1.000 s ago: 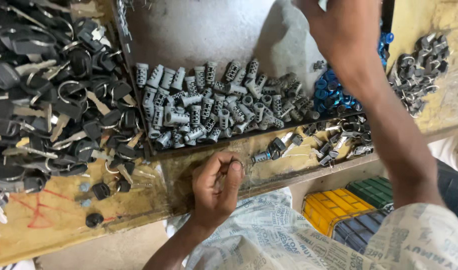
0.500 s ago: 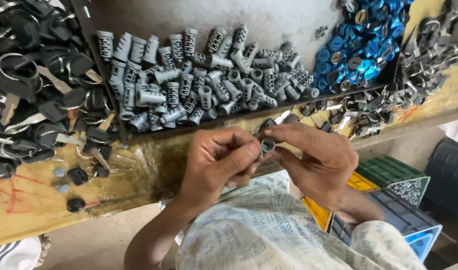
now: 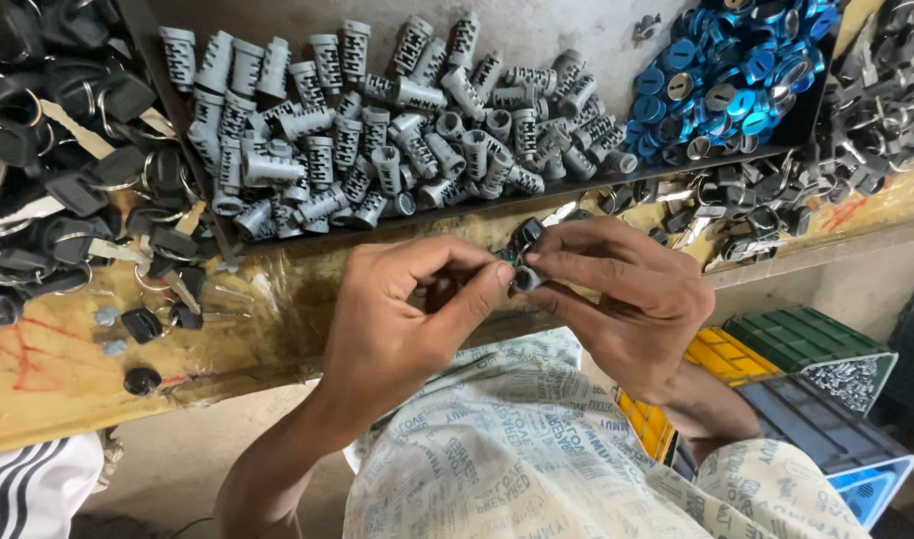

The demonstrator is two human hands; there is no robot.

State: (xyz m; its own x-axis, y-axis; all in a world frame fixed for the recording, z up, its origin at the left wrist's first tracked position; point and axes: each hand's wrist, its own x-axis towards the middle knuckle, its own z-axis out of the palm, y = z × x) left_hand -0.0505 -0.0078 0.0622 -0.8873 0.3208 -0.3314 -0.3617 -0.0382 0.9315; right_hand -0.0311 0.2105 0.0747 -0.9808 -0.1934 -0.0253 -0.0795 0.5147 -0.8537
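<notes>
Head camera view: both hands meet just in front of the wooden counter (image 3: 67, 384), above the person's printed shirt. The left hand (image 3: 402, 319) and the right hand (image 3: 626, 299) pinch a small lock cylinder (image 3: 525, 277) between thumb and fingertips, with a black-headed key (image 3: 527, 234) standing up from it; both sets of fingers are clenched around this one piece, the left thumb pressing its side.

The cylinder looks like cast metal: stiff, dense for its size, smooth and rather slippery on its round barrel, so the ribbed flanks and the key head seem the safest places to grip. It would likely survive a fall, yet could easily be lost among the loose parts.

Behind the hands, a tray holds a heap of grey cylinders (image 3: 377, 130) and a pile of blue caps (image 3: 736, 70); black keys on rings (image 3: 57, 160) cover the left of the counter, and green and yellow bins (image 3: 806, 339) sit below on the right.

Compared with half a second ago, the hands have kept their joint pinch, and the camera has shifted a little.
</notes>
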